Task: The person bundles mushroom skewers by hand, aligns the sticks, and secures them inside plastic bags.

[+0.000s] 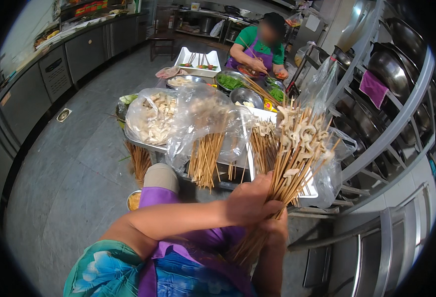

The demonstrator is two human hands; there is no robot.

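Both hands grip a thick bundle of bamboo skewers (286, 167) with pale, curled food pieces on the upper ends. My left hand (250, 196) wraps the bundle from the left, just below the food. Lower down, my right hand (276, 225) closes around the sticks; their bare ends fan out towards my lap. Behind the bundle, a white tray (250, 163) holds more loaded skewers (264, 139). To its left, a clear plastic bag (206, 98) covers the tops of other skewers (207, 159). Farther left, pale cut pieces (154, 118) fill another plastic bag in a metal tray.
Across the table sits a co-worker (260, 46) holding a skewer. Metal bowls of chopped greens (229, 81) and a white tray (212, 59) with skewers stand between us. A rack of metal bowls (390, 70) rises close on the right. A bowl (133, 200) stands by my knee.
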